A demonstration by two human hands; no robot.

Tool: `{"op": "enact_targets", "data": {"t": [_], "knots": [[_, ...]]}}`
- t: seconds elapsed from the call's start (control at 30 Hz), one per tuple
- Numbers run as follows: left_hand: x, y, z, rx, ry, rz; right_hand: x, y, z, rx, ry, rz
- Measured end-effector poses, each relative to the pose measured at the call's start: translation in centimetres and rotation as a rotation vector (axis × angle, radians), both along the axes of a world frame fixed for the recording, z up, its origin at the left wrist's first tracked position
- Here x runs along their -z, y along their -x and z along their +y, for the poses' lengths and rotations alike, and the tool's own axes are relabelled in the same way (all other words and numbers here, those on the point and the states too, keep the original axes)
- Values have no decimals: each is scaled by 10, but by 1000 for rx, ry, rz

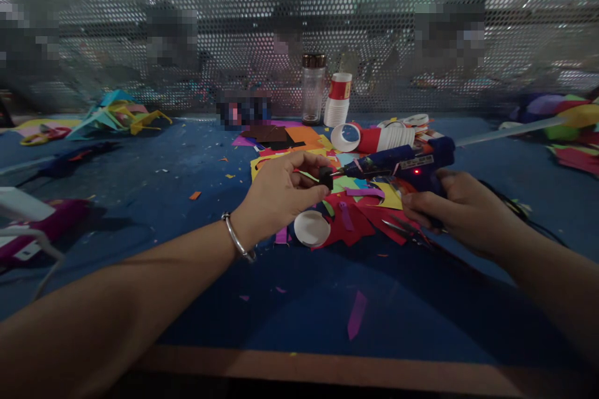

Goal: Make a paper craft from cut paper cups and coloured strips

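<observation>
My right hand (452, 206) is wrapped round the handle of a blue hot glue gun (402, 165), whose red light is on and whose nozzle points left. My left hand (281, 190), with a metal bangle at the wrist, pinches a small black piece (326, 178) right at the nozzle tip. Below both hands lie red and coloured paper scraps (360, 215) and a white paper cup (312, 228) lying with its round face up. Scissors (402, 229) rest on the scraps near my right hand.
On the blue table (187, 162) a red-and-white cup stack (374, 137) lies on its side, another stack (337, 100) stands beside a clear bottle (313, 88). Paper heaps sit far left (116, 115) and far right (571, 131). A perforated screen (299, 25) closes the back; people sit behind it.
</observation>
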State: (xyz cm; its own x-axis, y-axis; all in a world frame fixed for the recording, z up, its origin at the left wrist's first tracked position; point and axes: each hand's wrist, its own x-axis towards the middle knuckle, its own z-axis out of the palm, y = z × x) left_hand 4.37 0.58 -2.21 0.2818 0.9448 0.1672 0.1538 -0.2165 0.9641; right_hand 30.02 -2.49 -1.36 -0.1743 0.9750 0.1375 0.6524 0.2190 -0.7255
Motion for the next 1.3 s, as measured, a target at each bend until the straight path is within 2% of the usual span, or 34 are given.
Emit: {"op": "enact_targets", "data": {"t": [0.2, 0.57, 0.67, 0.83, 1.0, 1.13, 1.23, 1.3], "knots": [[-2, -1, 0, -13, 10, -2, -3, -1, 2, 0, -24, -120], [-1, -1, 1, -12, -43, -3, 7, -7, 4, -42, -54, -38], [0, -1, 1, -7, -29, -14, 5, -6, 4, -21, -100, -56], [1, -1, 1, 3, -30, -38, -2, 0, 2, -6, -73, -94], [0, -2, 2, -15, -37, -41, 1, 0, 3, 25, -143, -167], [-1, -3, -1, -17, -101, -44, 0, -1, 5, 43, -209, -195], [-1, -3, -3, 4, -60, -91, -5, 1, 6, 127, -124, -144], [0, -2, -2, 6, 16, -150, -9, -1, 6, 206, -16, 7]]}}
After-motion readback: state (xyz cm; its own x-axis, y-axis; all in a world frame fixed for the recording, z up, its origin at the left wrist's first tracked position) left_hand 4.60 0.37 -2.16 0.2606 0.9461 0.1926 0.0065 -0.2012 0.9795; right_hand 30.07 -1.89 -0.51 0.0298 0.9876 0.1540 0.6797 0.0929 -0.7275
